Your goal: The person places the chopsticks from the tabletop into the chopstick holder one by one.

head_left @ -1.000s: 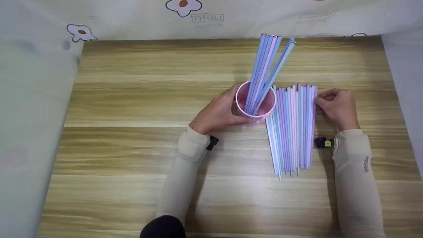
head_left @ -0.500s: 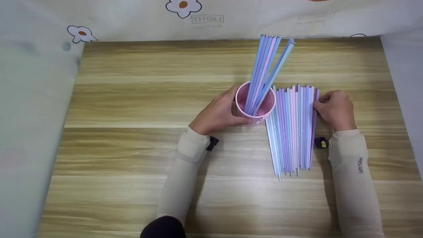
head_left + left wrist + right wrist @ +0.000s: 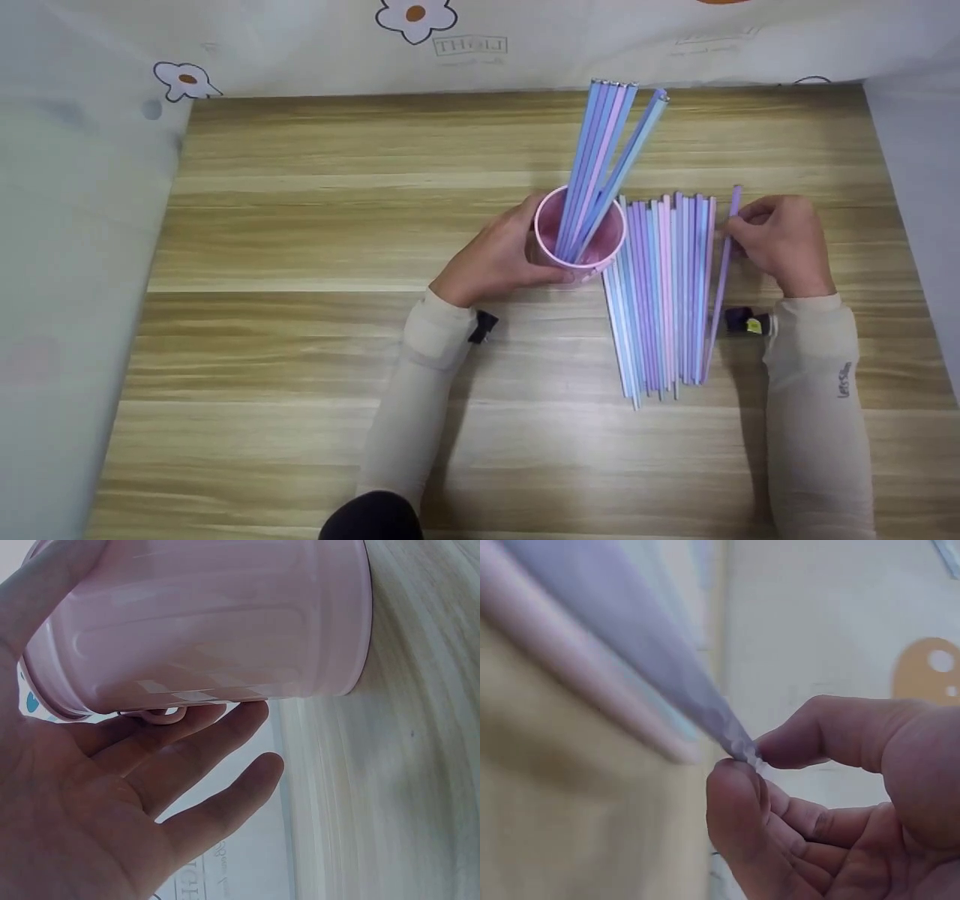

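My left hand [image 3: 499, 251] grips the side of a pink cup [image 3: 202, 622] with a small loop handle. Several slender pastel sticks [image 3: 600, 150], chopstick-like with silvery ends, stand in it, leaning toward the far side. My right hand [image 3: 780, 240] pinches a purple stick [image 3: 724, 277] near its upper end, between thumb and fingertips. This stick stands apart from the pile at its top, while its lower end reaches the pile's near right corner. Side by side on the table, right of the cup, lies the pile of blue, purple and pink sticks [image 3: 664, 300].
A wood-grain table [image 3: 300, 352] extends under both arms. Along its far edge hangs a pale sheet with flower prints [image 3: 416, 15]. Pale panels [image 3: 67, 300] border the sides. A small black device [image 3: 484, 327] is strapped at each wrist, and a dark rounded shape [image 3: 371, 517] shows at the bottom.
My right hand has pinched the purple stick at the pile's right edge and drawn its upper end away to the right. The left hand and cup have stayed in place.
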The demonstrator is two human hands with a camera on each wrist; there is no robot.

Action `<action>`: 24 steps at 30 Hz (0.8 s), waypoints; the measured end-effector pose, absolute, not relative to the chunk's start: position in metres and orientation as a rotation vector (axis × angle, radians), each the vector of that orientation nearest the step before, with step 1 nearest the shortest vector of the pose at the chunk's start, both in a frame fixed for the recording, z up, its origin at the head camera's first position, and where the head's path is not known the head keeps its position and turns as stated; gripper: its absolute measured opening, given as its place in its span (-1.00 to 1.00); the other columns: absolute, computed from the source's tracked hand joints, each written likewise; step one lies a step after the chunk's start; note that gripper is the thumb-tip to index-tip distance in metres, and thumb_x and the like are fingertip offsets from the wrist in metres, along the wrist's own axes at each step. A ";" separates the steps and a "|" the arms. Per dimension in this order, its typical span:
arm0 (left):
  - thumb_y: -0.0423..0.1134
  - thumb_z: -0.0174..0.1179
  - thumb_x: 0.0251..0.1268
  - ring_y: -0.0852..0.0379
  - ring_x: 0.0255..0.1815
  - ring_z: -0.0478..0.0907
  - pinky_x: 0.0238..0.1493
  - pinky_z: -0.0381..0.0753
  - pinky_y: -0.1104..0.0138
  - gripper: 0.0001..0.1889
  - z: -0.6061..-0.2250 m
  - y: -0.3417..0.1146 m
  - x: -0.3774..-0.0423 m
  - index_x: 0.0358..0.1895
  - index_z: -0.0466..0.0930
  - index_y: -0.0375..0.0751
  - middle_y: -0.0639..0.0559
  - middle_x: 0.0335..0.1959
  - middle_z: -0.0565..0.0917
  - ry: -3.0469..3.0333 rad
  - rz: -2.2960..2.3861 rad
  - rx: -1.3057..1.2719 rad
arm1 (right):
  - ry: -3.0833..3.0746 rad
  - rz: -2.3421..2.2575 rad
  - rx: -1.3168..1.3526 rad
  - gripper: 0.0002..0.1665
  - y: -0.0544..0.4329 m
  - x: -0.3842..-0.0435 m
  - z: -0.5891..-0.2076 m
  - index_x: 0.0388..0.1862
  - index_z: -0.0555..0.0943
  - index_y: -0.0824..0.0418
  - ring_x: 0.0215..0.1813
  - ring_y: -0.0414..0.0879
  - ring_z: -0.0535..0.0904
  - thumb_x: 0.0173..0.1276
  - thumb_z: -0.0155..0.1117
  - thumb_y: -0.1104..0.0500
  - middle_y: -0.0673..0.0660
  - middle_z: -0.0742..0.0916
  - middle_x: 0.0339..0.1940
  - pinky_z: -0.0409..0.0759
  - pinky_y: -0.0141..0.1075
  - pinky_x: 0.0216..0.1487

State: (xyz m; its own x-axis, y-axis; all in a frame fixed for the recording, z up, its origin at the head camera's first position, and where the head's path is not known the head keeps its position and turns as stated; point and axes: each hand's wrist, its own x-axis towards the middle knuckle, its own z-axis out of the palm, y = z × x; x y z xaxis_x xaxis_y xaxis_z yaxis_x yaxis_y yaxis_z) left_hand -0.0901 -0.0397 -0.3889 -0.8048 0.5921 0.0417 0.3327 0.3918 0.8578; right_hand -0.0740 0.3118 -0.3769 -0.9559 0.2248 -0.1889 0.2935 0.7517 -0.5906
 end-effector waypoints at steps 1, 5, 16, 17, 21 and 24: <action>-0.01 0.58 -0.06 0.24 0.23 0.43 0.28 0.37 0.40 0.00 -0.389 -0.040 -0.090 0.48 0.21 -0.07 0.07 0.28 0.50 2.381 1.375 0.814 | 2.849 -1.029 0.422 -0.69 0.311 -0.073 -0.372 -0.18 0.65 0.50 -0.58 -0.25 0.57 0.29 0.23 0.22 0.13 0.71 -0.49 0.52 -0.45 -0.57; -0.01 0.58 -0.06 0.25 0.23 0.43 0.28 0.37 0.40 0.00 -0.388 -0.040 -0.090 0.49 0.20 -0.05 0.08 0.28 0.49 2.380 1.374 0.805 | 2.836 -1.245 0.435 -0.73 0.304 -0.072 -0.355 -0.17 0.62 0.49 -0.58 -0.26 0.65 0.31 0.15 0.28 -0.13 0.67 -0.57 0.63 -0.45 -0.50; -0.05 0.59 -0.05 0.25 0.27 0.41 0.32 0.34 0.41 0.01 -0.390 -0.041 -0.089 0.50 0.18 -0.05 0.08 0.31 0.48 2.362 1.386 0.783 | 2.748 -1.453 0.426 -0.81 0.280 -0.087 -0.327 -0.16 0.59 0.44 -0.54 -0.27 0.66 0.34 0.17 0.31 -0.09 0.69 -0.50 0.68 -0.43 -0.42; -0.05 0.59 -0.05 0.24 0.28 0.41 0.32 0.33 0.40 0.02 -0.390 -0.041 -0.090 0.50 0.18 -0.06 0.07 0.31 0.47 2.361 1.388 0.786 | 2.734 -1.476 0.424 -0.82 0.278 -0.089 -0.322 -0.16 0.59 0.43 -0.54 -0.26 0.66 0.34 0.18 0.31 -0.09 0.69 -0.50 0.67 -0.43 -0.42; -0.07 0.59 -0.06 0.23 0.28 0.41 0.33 0.34 0.41 0.02 -0.391 -0.041 -0.090 0.50 0.18 -0.06 0.07 0.32 0.47 2.356 1.400 0.796 | 2.683 -1.577 0.401 -0.85 0.267 -0.098 -0.301 -0.16 0.59 0.40 -0.52 -0.23 0.67 0.34 0.21 0.33 -0.05 0.71 -0.49 0.68 -0.44 -0.39; -0.08 0.59 -0.06 0.25 0.28 0.40 0.33 0.34 0.41 0.02 -0.391 -0.040 -0.090 0.50 0.18 -0.06 0.07 0.32 0.47 2.350 1.409 0.797 | 2.688 -1.664 0.362 -0.88 0.259 -0.104 -0.286 -0.17 0.59 0.38 -0.52 -0.22 0.67 0.34 0.21 0.35 -0.03 0.71 -0.47 0.68 -0.43 -0.37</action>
